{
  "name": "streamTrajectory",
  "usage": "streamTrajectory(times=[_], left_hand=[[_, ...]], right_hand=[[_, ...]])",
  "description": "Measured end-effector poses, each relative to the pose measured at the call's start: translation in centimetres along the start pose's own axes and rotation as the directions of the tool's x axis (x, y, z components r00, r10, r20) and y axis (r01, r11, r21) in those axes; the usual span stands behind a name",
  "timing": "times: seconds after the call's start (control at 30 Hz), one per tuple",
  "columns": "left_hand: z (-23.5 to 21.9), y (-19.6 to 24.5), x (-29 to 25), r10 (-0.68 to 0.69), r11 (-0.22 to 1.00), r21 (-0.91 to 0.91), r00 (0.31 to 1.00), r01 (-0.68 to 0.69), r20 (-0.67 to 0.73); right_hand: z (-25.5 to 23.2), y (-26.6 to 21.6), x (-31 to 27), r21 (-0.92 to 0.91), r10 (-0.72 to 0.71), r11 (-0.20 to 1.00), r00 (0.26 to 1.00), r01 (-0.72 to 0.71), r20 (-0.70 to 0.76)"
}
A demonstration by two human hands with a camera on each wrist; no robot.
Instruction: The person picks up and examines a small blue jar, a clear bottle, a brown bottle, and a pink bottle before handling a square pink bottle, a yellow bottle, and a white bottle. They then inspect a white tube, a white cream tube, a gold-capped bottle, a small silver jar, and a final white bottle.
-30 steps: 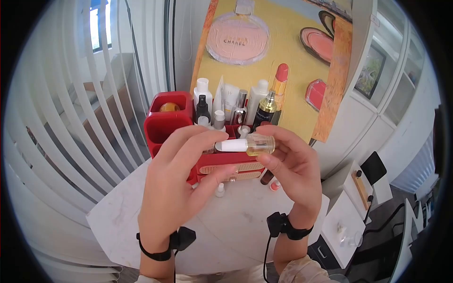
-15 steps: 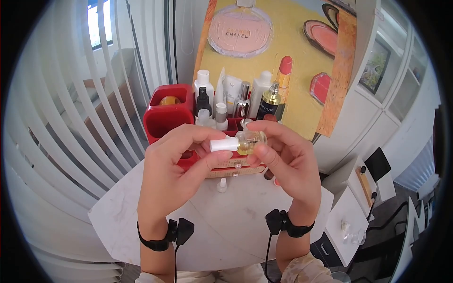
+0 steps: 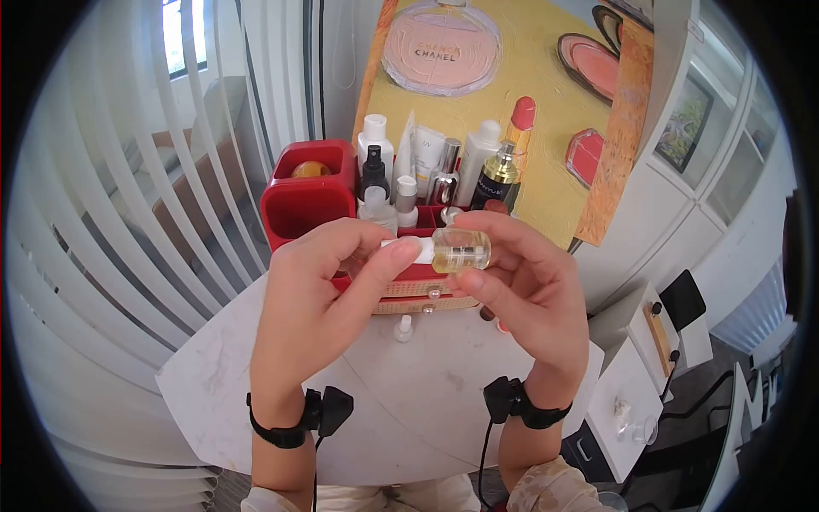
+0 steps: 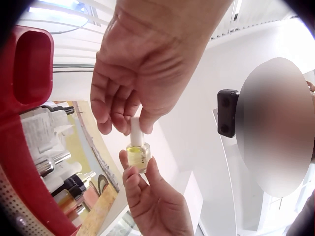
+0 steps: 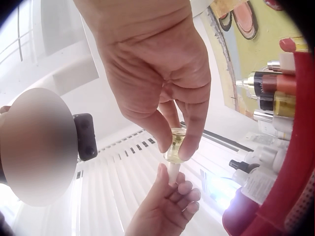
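A small glass bottle of pale yellow liquid [image 3: 461,250] lies sideways between the two hands, above the table and before the red organizer. The left hand [image 3: 320,299] pinches its white cap [image 3: 424,248] between thumb and fingers. The right hand [image 3: 537,294] holds the glass body by thumb and fingertips. In the left wrist view the cap [image 4: 136,132] meets the bottle's neck, and the yellow liquid [image 4: 138,156] shows through the glass. The right wrist view shows the right hand [image 5: 162,83] around the bottle [image 5: 175,146], its cap [image 5: 173,173] at the left hand's fingers.
Behind the hands, a red organizer [image 3: 309,209] holds several bottles and tubes, among them a black and gold bottle [image 3: 497,177]. A small white-capped bottle [image 3: 403,328] stands on the marble table [image 3: 384,410] before it. A painted canvas [image 3: 546,200] leans behind; blinds hang at left.
The left thumb and fingers have closed over the white cap, which was more exposed before. Both hands and the bottle have moved slightly, and the camera's view has shifted a little.
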State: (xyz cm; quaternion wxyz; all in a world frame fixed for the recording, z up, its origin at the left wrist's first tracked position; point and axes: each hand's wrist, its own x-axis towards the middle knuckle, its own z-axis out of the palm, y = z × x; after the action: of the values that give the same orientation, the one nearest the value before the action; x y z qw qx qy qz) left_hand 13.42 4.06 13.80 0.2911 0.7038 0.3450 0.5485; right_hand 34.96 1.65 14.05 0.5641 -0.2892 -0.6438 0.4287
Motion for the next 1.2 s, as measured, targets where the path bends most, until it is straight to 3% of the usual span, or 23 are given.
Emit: streamTrajectory(times=[0.2,0.3,0.5,0.6,0.67,0.77,0.87,1.0,1.2], left_hand=[[-0.2,-0.4,0.0,0.02,1.0,-0.013,1.0,-0.02,0.006],[-0.6,-0.1,-0.1,-0.054,0.998,0.027,0.998,0.054,0.01],[-0.3,0.2,0.0,-0.044,0.991,-0.131,0.993,0.029,-0.11],[-0.9,-0.3,0.0,-0.003,0.999,-0.038,0.993,-0.002,-0.116],[-1.2,-0.7,0.0,0.003,0.999,-0.034,0.992,-0.007,-0.124],[-1.3,-0.4,0.2,-0.001,0.992,-0.126,0.991,-0.016,-0.136],[-1.6,-0.2,0.2,0.038,0.984,-0.168,0.995,-0.052,-0.091],[-2.7,-0.3,0.0,0.046,0.995,-0.093,0.998,-0.042,0.04],[-2.8,-0.3,0.1,-0.035,0.996,-0.074,0.996,0.041,0.076]], right_hand=[[0.2,-0.2,-0.1,-0.024,0.021,1.0,0.999,-0.019,0.044],[0.6,0.1,-0.1,-0.016,0.04,0.999,0.998,-0.039,0.051],[1.8,0.7,0.1,-0.135,0.047,0.99,0.99,-0.028,0.137],[2.9,1.9,0.5,-0.092,0.033,0.996,0.983,-0.017,0.182],[3.3,2.1,0.5,-0.014,0.084,0.996,0.981,-0.083,0.177],[2.6,2.5,0.9,-0.081,-0.003,0.997,0.991,0.014,0.132],[2.2,2.0,0.6,-0.005,0.032,0.999,0.999,-0.031,0.042],[1.2,1.6,0.8,-0.062,-0.085,0.994,0.996,0.086,0.012],[1.3,1.1,0.7,-0.056,-0.183,0.982,0.982,0.181,-0.036]])
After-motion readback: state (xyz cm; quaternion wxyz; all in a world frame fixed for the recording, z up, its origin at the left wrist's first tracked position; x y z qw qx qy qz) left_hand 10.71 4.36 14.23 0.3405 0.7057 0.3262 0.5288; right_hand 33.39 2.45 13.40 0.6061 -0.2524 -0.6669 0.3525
